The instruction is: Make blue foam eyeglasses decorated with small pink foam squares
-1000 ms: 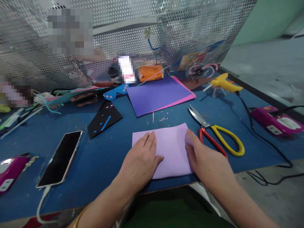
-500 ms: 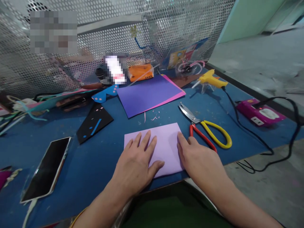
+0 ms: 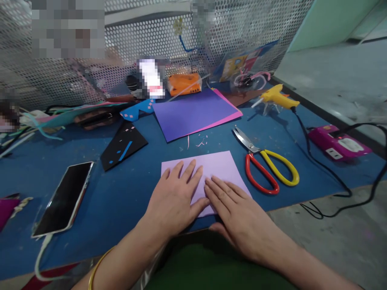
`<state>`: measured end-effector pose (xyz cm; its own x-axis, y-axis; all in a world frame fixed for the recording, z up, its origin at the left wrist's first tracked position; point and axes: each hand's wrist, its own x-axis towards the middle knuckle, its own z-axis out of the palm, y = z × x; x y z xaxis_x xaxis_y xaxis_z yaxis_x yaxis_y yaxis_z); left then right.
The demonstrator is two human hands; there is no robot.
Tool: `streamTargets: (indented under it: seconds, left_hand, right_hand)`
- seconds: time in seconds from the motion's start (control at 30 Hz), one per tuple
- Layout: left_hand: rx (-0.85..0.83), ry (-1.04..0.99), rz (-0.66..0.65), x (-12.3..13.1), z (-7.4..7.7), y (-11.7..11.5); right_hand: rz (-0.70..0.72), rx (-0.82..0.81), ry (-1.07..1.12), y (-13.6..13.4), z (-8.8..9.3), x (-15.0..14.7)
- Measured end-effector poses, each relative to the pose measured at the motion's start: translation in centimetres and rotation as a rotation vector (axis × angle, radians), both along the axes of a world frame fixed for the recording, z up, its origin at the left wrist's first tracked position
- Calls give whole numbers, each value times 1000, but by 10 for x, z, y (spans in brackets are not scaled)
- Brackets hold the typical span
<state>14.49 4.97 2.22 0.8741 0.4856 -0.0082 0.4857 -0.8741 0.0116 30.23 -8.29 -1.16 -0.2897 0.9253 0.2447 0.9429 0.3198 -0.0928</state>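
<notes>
A light purple sheet (image 3: 223,165) lies on the blue table near its front edge. My left hand (image 3: 175,197) rests flat on the left part of the sheet, its fingers spread. On the sheet's right part lies my right hand (image 3: 232,209), palm down, fingers stretched out and pointing up and left, its thumb off the sheet's front edge. The two hands almost meet at the middle. Scissors (image 3: 250,147) with one red and one yellow handle lie to the right of the sheet. Beyond it are a dark purple sheet (image 3: 193,112) and small pink scraps (image 3: 201,141).
A phone (image 3: 65,199) with a white cable lies at the left. Black paper (image 3: 123,145) and a blue cutout (image 3: 137,110) are behind it. At the right are a yellow glue gun (image 3: 276,96) and a magenta power box (image 3: 338,143). A perforated metal screen (image 3: 145,40) stands behind.
My right hand has moved left from the sheet's right edge onto its middle and flattened out. More of the red scissor handle shows. The whole view has shifted slightly.
</notes>
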Motion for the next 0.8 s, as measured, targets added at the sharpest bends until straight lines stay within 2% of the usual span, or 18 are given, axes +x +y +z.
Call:
streamTargets:
  seconds: [0.2,0.43,0.53,0.63,0.8]
  left_hand:
    - [-11,5,1,-4,-3,1]
    - [-12,21,-12,-6,-6,1]
    - [3,37,-9,-5,-5,-1]
    - [33,31,-6,-4,-5,-4]
    - [55,38,1,-4,-5,-5]
  right_hand:
    - [41,35,-49,-20,-9,12]
    - [-22,172,-109,-44,-19,21]
    - [-31,181,-125,-41,-13,18]
    - [46,153,-111,-30,-8,9]
    - [124,144,-81,-17,-11,-2]
